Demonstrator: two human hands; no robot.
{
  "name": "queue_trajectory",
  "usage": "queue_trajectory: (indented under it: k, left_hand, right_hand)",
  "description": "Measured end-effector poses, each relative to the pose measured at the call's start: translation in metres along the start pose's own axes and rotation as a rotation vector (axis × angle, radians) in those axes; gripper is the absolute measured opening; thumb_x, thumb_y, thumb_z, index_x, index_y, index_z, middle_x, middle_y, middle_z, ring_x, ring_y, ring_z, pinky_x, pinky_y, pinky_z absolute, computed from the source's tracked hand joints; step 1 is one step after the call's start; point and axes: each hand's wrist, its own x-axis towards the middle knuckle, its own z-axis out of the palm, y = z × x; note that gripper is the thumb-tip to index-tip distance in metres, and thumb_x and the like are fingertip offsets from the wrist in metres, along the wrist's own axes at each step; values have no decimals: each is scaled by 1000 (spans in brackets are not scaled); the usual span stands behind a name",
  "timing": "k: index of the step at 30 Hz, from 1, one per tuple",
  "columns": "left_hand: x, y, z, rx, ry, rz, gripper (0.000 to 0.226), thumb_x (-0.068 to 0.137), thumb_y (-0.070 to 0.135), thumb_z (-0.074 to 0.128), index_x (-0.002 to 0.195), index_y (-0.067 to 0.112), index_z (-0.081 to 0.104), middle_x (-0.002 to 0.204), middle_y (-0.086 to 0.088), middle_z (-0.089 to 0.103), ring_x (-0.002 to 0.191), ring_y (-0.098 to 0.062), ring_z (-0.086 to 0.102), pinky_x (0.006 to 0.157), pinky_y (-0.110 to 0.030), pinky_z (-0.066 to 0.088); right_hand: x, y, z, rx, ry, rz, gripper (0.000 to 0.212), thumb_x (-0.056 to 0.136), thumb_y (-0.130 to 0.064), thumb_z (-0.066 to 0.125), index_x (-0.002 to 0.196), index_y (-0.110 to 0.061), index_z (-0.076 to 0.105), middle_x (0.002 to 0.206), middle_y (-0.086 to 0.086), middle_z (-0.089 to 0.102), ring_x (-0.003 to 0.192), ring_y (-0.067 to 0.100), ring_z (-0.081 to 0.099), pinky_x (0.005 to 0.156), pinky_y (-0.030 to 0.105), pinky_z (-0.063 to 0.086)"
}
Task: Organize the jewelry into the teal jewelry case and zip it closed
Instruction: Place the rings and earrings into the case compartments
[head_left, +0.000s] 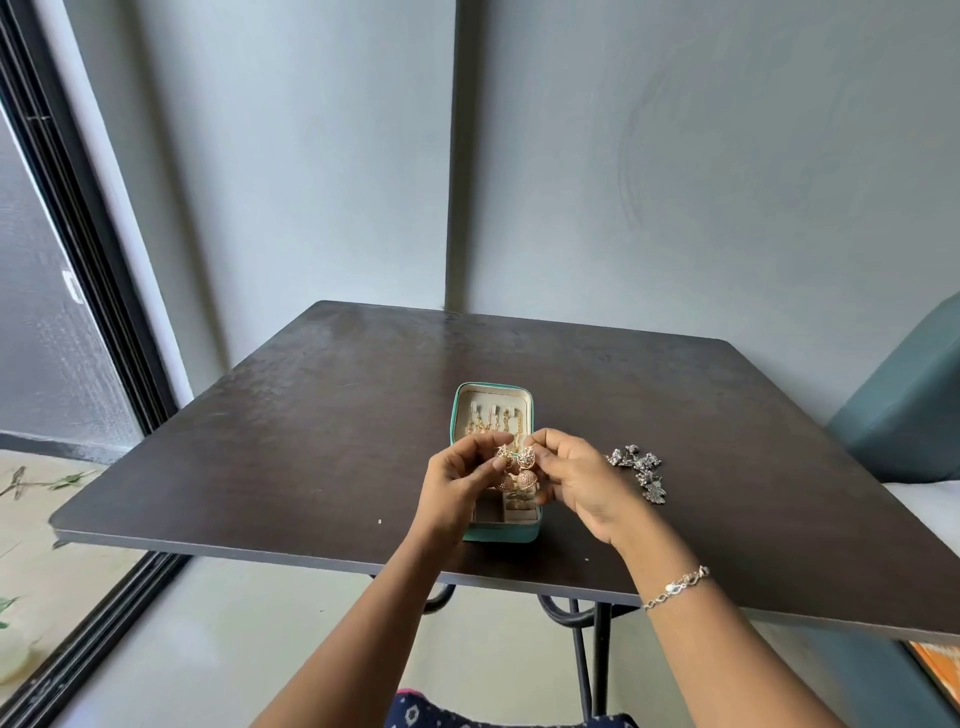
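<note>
Your teal jewelry case (496, 530) lies open on the dark counter (311, 441), near the front edge and roughly centred between left and right. Its long axis runs away from you: the lid half (492, 410) points toward the wall, with gold chains (485, 423) hanging on its cream lining, and the compartment tray sits at the near end. Your hands cover much of the tray.

You hold a pair of gold dome earrings (515, 470) just above the case. Your left hand (457, 491) pinches 1 earring top with thumb and fingertips, and your right hand (579, 480) pinches the other the same way, so both hands are closed on the pair. A silver bracelet (678, 587) circles your right wrist.

Just right of your right hand, a cluster of silver jewelry (641, 470) lies loose on the counter, apart from the case. The counter is bare to the left and behind the case, with wide room up to the far edge by the wall (675, 182). A teal seat (904, 415) stands beside the right edge.
</note>
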Motion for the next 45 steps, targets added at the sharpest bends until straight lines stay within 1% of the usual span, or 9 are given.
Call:
queue_trajectory:
  k: [7, 11, 16, 20, 24, 27, 32, 35, 45]
  left_hand:
    - [-1, -1, 1, 47, -12, -5, 17, 82, -4, 59, 91, 7, 67, 84, -8, 70, 79, -19, 66, 73, -30, 56]
    - [-1, -2, 2, 84, 11, 0, 15, 80, -4, 63, 91, 6, 65, 89, -18, 67, 82, -26, 63, 80, -42, 55]
    - [-1, -2, 4, 92, 57, 35, 14, 77, -5, 65, 82, 7, 63, 80, -13, 65, 76, -24, 61, 72, -35, 55]
    - [-1, -4, 3, 96, 61, 37, 12, 77, -3, 66, 79, 9, 63, 78, -11, 65, 76, -25, 61, 73, -38, 54]
    - [0, -6, 3, 105, 78, 46, 12, 78, -3, 65, 79, 8, 62, 78, -13, 63, 77, -26, 59, 72, -38, 53]
    - [0, -7, 2, 137, 66, 60, 11, 79, -3, 65, 81, 7, 62, 79, -13, 63, 76, -25, 59, 73, -39, 53]
    - [2, -2, -1, -67, 77, 32, 16, 79, -8, 60, 88, 5, 62, 80, -6, 68, 71, -15, 65, 68, -28, 56]
    - [3, -1, -2, -174, 100, 30, 14, 78, -2, 60, 90, 4, 62, 73, -1, 69, 63, -10, 62, 66, -25, 53]
    - [6, 0, -6, -396, 195, 13, 13, 85, -2, 51, 89, 5, 60, 67, 0, 67, 63, -10, 62, 65, -24, 53]
  right_hand:
    - [2, 9, 8, -100, 128, -29, 24, 97, -11, 40, 81, -21, 55, 61, -9, 49, 47, -2, 41, 43, 18, 30]
    - [7, 15, 15, -173, 256, -56, 21, 94, -15, 48, 77, -22, 57, 67, -6, 57, 55, 6, 45, 47, 23, 32]
    - [4, 17, 22, -122, 415, -240, 27, 85, -4, 59, 69, -24, 62, 71, 2, 65, 64, 11, 57, 59, 24, 46]
    - [0, 15, 20, -167, 456, -325, 21, 84, -3, 61, 72, -21, 62, 62, -3, 61, 50, 0, 52, 51, 16, 42]
    - [-3, 19, 19, -241, 400, -373, 14, 84, -13, 64, 80, -27, 65, 69, -1, 65, 57, 4, 55, 55, 21, 47]
    - [-5, 21, 19, -232, 370, -360, 27, 80, -5, 67, 81, -32, 63, 74, 2, 67, 66, 8, 60, 60, 21, 50]
    - [-5, 19, 20, 236, 401, -198, 23, 83, 8, 56, 81, -14, 62, 68, -4, 65, 51, -1, 54, 47, 13, 40]
    - [-5, 20, 19, 326, 389, -149, 23, 83, 10, 55, 80, -13, 60, 68, -5, 65, 54, 0, 55, 48, 13, 42]
    - [-4, 18, 23, -5, 265, -226, 27, 77, 11, 62, 73, -16, 62, 70, 1, 64, 65, 7, 59, 65, 20, 52]
